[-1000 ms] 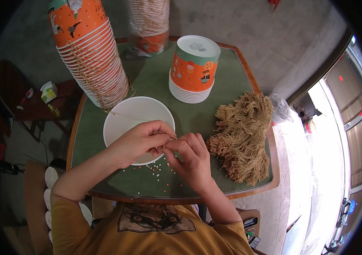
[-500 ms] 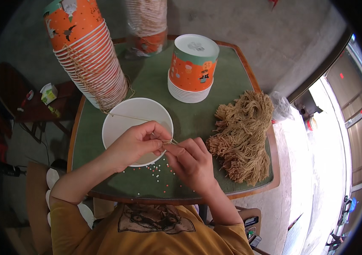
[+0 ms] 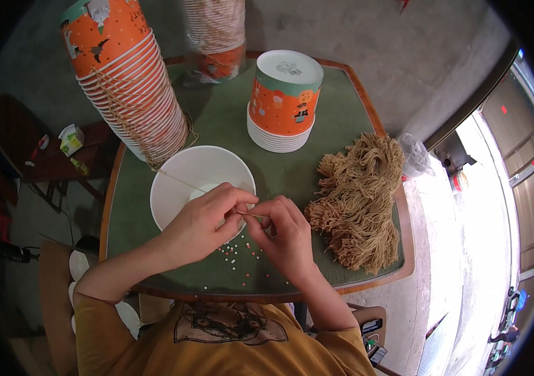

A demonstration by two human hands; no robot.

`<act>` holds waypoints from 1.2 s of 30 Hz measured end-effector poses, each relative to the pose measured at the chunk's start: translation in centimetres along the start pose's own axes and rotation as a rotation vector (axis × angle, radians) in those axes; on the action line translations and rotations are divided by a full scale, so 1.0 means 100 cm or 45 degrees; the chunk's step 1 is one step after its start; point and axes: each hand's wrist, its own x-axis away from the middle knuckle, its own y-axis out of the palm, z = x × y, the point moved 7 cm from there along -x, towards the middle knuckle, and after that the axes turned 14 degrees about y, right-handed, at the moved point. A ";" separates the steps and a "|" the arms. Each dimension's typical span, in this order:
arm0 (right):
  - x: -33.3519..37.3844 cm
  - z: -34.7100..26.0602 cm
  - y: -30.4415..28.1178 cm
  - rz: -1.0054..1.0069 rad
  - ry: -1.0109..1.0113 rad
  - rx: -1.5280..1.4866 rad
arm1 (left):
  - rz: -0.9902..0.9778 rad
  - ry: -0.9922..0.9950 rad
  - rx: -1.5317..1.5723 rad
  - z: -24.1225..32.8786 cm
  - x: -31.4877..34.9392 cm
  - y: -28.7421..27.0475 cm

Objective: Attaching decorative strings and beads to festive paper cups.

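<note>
Over the near right rim of a white paper bucket, my two hands meet. My left hand pinches a thin tan string, which runs back across the bucket's mouth toward the tall stack of orange paper buckets. My right hand, fingers curled, pinches the same string close to the left fingertips. The exact crossing of the string between the fingers is too small to make out. Small white and red beads lie scattered on the table below the hands.
A green tabletop with a wooden edge bears everything. A big bundle of tan strings lies to the right. Beyond stand a short upturned stack of orange buckets and a plastic-wrapped stack. A side stand at left holds a tissue pack.
My left fingers have spread and lifted slightly, and the right hand has drawn a little left and up. The string over the bucket now slants more steeply.
</note>
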 end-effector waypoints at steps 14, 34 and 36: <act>0.006 -0.007 0.004 0.046 -0.067 -0.042 | -0.037 0.210 -0.356 0.018 0.003 0.002; 0.020 -0.012 0.007 0.097 -0.164 -0.081 | 0.265 -0.187 0.324 -0.009 0.025 0.004; 0.020 -0.011 0.008 0.085 -0.128 -0.112 | 0.258 -0.165 0.326 -0.011 0.026 0.004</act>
